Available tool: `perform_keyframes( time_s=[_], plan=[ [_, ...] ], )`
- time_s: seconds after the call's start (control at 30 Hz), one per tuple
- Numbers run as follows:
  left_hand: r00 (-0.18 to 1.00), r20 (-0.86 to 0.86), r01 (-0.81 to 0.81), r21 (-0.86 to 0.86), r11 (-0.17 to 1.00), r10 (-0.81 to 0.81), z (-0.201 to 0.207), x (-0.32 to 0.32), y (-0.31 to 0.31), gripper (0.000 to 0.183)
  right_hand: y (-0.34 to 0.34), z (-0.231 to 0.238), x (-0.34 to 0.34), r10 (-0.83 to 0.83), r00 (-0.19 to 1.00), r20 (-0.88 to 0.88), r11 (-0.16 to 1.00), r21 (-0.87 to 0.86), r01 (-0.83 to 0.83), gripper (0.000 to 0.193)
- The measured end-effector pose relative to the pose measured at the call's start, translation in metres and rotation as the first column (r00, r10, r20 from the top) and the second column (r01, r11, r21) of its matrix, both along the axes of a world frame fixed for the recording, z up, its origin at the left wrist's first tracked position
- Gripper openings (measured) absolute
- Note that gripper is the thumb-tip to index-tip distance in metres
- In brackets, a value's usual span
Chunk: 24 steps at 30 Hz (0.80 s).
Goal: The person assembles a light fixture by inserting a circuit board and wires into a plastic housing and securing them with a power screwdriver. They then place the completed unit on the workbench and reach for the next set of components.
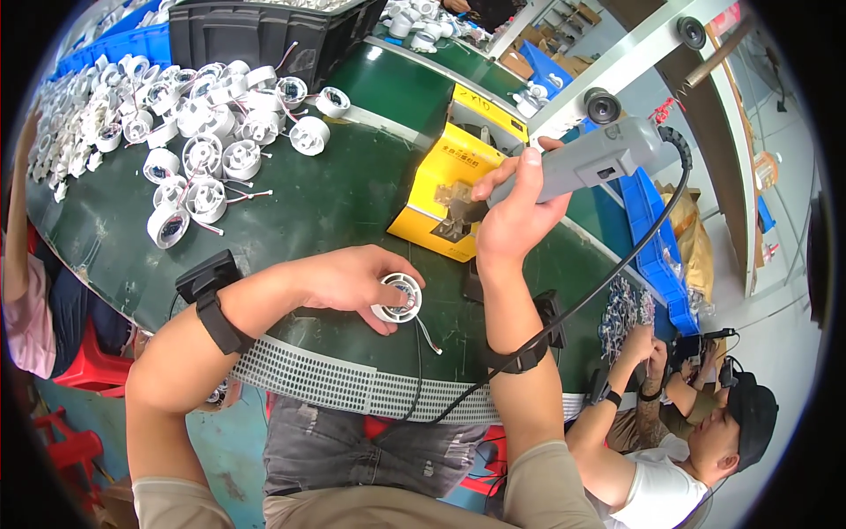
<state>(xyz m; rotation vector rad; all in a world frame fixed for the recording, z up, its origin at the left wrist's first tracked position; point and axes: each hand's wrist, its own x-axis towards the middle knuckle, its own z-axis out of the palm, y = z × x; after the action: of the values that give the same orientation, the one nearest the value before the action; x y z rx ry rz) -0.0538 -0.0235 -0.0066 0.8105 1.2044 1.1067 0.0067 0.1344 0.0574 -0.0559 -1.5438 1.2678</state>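
My left hand holds a small white round housing just above the green tabletop, fingers around its side and thumb pressed over the open face. A thin white lead with a plug hangs from the housing to the right. Raised at the right, my right hand is wrapped around a grey corded electric screwdriver. Its black cable bends down past my right forearm. The screwdriver's tip is hidden, pointing toward the yellow box-shaped machine that has a metal bracket on its front.
A heap of similar white housings with leads covers the far left. Behind it stands a black crate beside a blue bin. Blue trays run along the right. A co-worker in a black cap sits right; another person is at the left edge.
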Motion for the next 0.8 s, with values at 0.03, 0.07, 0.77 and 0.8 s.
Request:
perform_keyframes(
  time_s=[0.03,0.07,0.77,0.8],
  plan=[
    [1.000,0.000,-0.001,-0.001,1.000,0.001,0.000,0.000,0.000,0.039,0.000,0.000,0.000,0.001,1.000,0.000,1.000,-0.001,-0.001,0.028],
    [1.000,0.000,0.001,0.001,1.000,-0.001,0.001,0.000,0.000,0.039,0.001,0.001,0.001,0.009,1.000,0.004,1.000,0.001,-0.009,0.028],
    [0.993,0.122,0.006,-0.009,1.000,-0.005,-0.005,-0.005,-0.001,0.040,-0.050,-0.023,0.045,0.320,0.947,0.041,0.936,-0.170,-0.309,0.038],
    [0.993,0.117,0.007,-0.006,1.000,-0.006,-0.006,-0.005,-0.001,0.040,-0.051,-0.025,0.045,0.320,0.947,0.042,0.936,-0.170,-0.308,0.038]
  ],
)
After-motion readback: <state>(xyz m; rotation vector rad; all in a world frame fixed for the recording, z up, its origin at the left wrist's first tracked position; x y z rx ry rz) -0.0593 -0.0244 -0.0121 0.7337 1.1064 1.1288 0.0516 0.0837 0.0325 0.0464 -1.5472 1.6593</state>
